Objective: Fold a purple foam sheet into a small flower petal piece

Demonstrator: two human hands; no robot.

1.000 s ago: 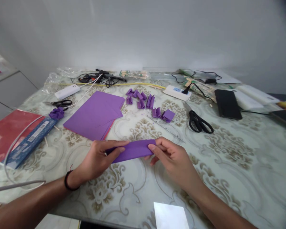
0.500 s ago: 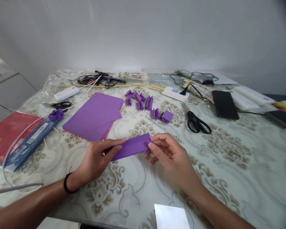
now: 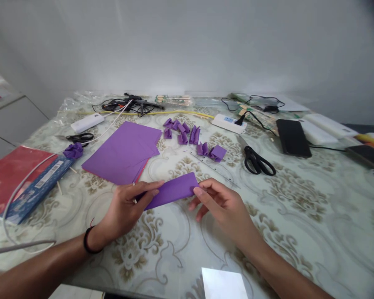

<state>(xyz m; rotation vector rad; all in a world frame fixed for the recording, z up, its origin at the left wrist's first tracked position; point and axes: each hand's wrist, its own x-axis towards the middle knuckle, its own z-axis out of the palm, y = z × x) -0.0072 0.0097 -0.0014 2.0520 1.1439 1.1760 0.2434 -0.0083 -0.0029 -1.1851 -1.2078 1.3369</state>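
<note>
A folded strip of purple paper [image 3: 174,189] is held between my two hands above the patterned tablecloth. My left hand [image 3: 132,201] pinches its left end between thumb and fingers, hiding that end. At the opposite end, my right hand [image 3: 220,201] grips the lower right corner with thumb and index finger, the other fingers curled beneath. Past the strip sit several small folded purple paper pieces [image 3: 183,138]. To the left lies a stack of purple paper sheets [image 3: 121,149], with a red edge showing under it.
Black-handled scissors [image 3: 257,161] and a clear ruler [image 3: 216,169] lie beyond my right hand. A power strip [image 3: 229,123] and a black phone [image 3: 293,138] are farther back. At left are a red packet [image 3: 15,174], crumpled purple paper [image 3: 73,150] and a white cable [image 3: 11,199].
The strip's upper right edge has lifted slightly and its face looks flatter. My right fingers have shifted a little at the corner; my left hand has hardly moved.
</note>
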